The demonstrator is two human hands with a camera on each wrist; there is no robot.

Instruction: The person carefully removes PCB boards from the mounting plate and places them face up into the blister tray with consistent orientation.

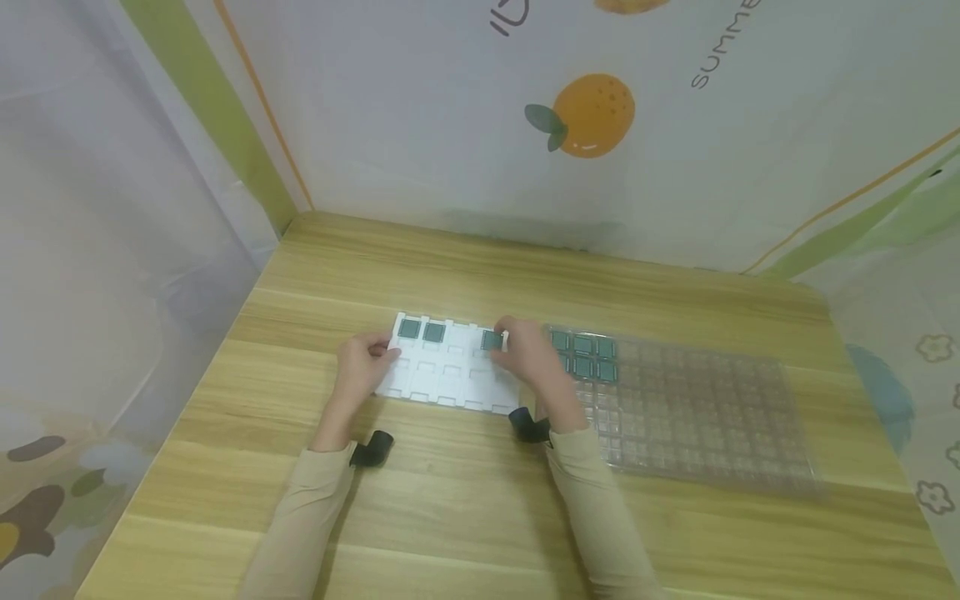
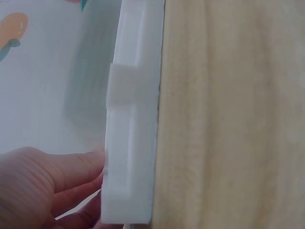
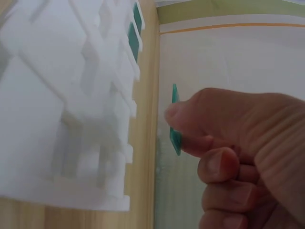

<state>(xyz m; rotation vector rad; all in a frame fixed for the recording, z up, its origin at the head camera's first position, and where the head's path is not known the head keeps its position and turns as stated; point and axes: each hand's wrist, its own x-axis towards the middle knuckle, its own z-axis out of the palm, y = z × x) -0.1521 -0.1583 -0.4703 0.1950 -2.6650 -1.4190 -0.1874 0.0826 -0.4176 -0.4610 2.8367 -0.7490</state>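
Wooden counter: left hand grips white tray; right hand pinches green square over it, apparently being placed, which calls for alignment.

A little draped-off work corner, this, and whether home or workshop you simply can't tell: a wood-grain table up against a white sheet, a cartoon orange and lettering splashed across it, pale curtain at left, flower prints at right, and a white tray beside a clear tray for workbench flavour!
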